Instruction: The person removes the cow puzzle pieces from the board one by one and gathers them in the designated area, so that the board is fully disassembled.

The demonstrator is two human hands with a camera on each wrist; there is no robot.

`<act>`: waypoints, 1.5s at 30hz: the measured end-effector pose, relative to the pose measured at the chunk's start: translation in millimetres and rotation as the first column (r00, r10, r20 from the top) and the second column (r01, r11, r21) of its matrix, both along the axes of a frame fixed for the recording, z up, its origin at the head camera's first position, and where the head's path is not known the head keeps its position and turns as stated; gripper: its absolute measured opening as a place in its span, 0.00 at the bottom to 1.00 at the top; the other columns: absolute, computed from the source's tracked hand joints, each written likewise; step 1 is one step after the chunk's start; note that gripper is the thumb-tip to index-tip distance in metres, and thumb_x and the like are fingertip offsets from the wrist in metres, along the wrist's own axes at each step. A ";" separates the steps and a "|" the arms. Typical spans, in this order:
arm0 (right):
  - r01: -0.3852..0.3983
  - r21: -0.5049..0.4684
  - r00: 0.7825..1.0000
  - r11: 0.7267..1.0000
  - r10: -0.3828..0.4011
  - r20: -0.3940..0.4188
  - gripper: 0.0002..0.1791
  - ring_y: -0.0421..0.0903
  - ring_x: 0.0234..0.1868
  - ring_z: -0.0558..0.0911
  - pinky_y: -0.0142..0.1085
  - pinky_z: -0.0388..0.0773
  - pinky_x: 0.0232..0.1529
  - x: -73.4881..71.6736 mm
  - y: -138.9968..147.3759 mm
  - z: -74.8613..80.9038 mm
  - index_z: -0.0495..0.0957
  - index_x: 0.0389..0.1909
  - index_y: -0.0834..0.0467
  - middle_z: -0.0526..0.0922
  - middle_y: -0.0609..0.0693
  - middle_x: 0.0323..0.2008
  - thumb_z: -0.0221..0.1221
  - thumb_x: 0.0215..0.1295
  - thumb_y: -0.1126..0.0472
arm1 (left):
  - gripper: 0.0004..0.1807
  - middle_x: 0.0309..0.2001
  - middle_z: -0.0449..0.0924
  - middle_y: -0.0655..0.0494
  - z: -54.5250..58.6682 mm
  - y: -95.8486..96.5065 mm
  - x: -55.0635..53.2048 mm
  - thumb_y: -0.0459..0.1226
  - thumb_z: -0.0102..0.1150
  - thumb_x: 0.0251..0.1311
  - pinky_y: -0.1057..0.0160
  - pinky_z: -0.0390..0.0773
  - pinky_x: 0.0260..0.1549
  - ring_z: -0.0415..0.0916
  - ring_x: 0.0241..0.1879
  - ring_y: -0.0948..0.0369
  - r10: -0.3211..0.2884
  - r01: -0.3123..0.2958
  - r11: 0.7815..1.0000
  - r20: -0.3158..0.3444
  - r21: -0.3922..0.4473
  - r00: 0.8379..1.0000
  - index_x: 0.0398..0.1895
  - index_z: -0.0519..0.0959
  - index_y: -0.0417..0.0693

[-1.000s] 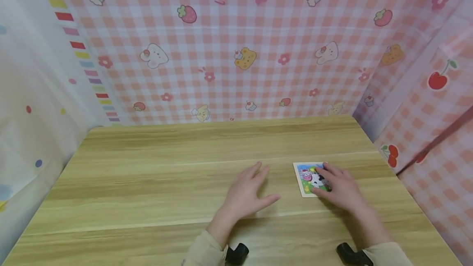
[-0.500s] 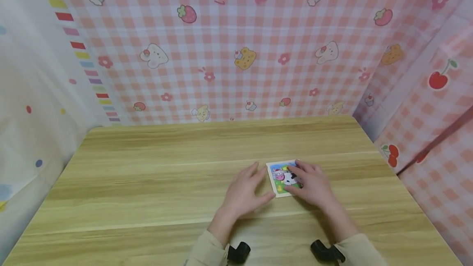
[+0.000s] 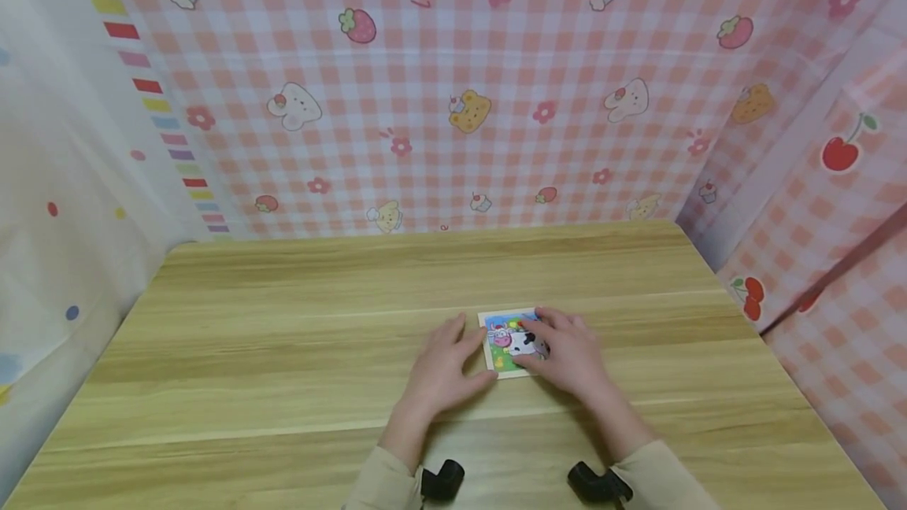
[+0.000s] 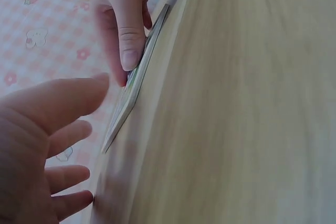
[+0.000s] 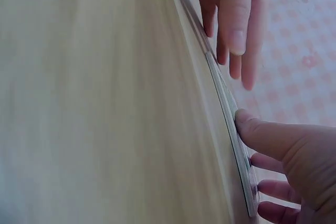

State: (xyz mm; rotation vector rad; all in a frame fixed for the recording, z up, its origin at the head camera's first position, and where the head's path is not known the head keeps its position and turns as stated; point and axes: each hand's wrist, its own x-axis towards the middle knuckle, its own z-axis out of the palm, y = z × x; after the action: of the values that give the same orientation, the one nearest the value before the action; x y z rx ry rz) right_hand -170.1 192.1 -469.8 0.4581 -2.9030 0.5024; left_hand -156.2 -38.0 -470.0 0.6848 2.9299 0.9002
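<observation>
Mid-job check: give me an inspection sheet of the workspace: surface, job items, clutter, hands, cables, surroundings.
Surface: light wood-grain table.
Job items: square cow picture board lying flat, picture side up, pale border.
Clutter: nothing seen.
Left hand: fingers spread at the board's left edge; whether they touch it, I cannot tell.
Right hand: thumb and fingertips on the right part of the picture.
Wrists: beige sleeves, each with a black fitting beside the cuff.
Cables: nothing clearly identifiable.
Surroundings: pink checked cloth behind, dotted white cloth at left, cherry-print checked cloth at right.
</observation>
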 end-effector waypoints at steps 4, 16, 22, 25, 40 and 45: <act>-0.042 -0.006 0.999 0.999 0.042 0.020 0.35 0.61 0.58 0.71 0.57 0.69 0.55 -0.9 -13.5 -0.1 0.79 0.61 0.53 0.74 0.60 0.63 0.71 0.53 0.41 | 0.36 0.74 0.56 0.37 -3.2 -11.0 -0.8 0.53 0.64 0.59 0.38 0.50 0.69 0.50 0.72 0.37 -0.016 0.016 1.000 -0.005 -0.019 1.000 0.69 0.72 0.50; -0.127 -0.117 0.990 0.985 0.133 0.045 0.33 0.61 0.60 0.71 0.54 0.71 0.59 -1.8 -45.1 0.2 0.80 0.60 0.55 0.74 0.61 0.62 0.73 0.54 0.46 | 0.31 0.75 0.54 0.39 -1.9 -44.4 1.3 0.49 0.67 0.59 0.35 0.49 0.68 0.47 0.73 0.35 -0.017 0.018 0.999 0.007 -0.047 1.000 0.67 0.76 0.53; -0.182 -0.137 0.980 0.974 0.191 0.056 0.32 0.61 0.62 0.69 0.54 0.69 0.61 -3.9 -52.6 0.7 0.79 0.61 0.54 0.73 0.60 0.63 0.72 0.56 0.47 | 0.30 0.75 0.54 0.39 0.3 -54.5 3.2 0.49 0.66 0.60 0.34 0.50 0.68 0.47 0.73 0.35 -0.013 0.014 0.996 0.016 -0.086 1.000 0.66 0.76 0.57; -0.201 -0.127 0.976 0.971 0.210 0.056 0.32 0.59 0.61 0.70 0.53 0.70 0.60 -5.3 -53.9 0.9 0.79 0.61 0.54 0.73 0.59 0.64 0.71 0.57 0.47 | 0.29 0.75 0.54 0.39 1.7 -58.0 4.3 0.50 0.65 0.61 0.34 0.50 0.67 0.47 0.73 0.36 -0.014 0.016 0.994 0.021 -0.106 1.000 0.67 0.75 0.59; -0.300 -0.134 0.945 0.944 0.313 0.091 0.26 0.55 0.58 0.72 0.51 0.71 0.58 -15.2 -54.0 10.0 0.81 0.58 0.55 0.76 0.56 0.61 0.69 0.60 0.51 | 0.28 0.73 0.59 0.43 -9.0 -68.3 5.8 0.47 0.71 0.56 0.34 0.51 0.67 0.50 0.73 0.40 0.055 -0.056 0.996 0.023 0.066 0.998 0.62 0.80 0.56; -0.287 -0.158 0.950 0.945 0.301 0.076 0.22 0.54 0.56 0.73 0.50 0.72 0.56 -24.7 -57.3 12.0 0.82 0.55 0.53 0.78 0.54 0.57 0.70 0.60 0.53 | 0.27 0.72 0.62 0.43 -9.8 -68.9 7.4 0.48 0.71 0.55 0.33 0.53 0.66 0.52 0.72 0.39 0.059 -0.059 0.996 -0.006 0.071 0.998 0.60 0.81 0.55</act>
State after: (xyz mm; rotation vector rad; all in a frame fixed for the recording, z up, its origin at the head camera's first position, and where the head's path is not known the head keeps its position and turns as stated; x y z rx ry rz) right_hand -194.8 134.9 -457.7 0.8756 -2.8751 0.7939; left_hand -148.8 -106.8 -479.8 0.6088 2.9525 1.0129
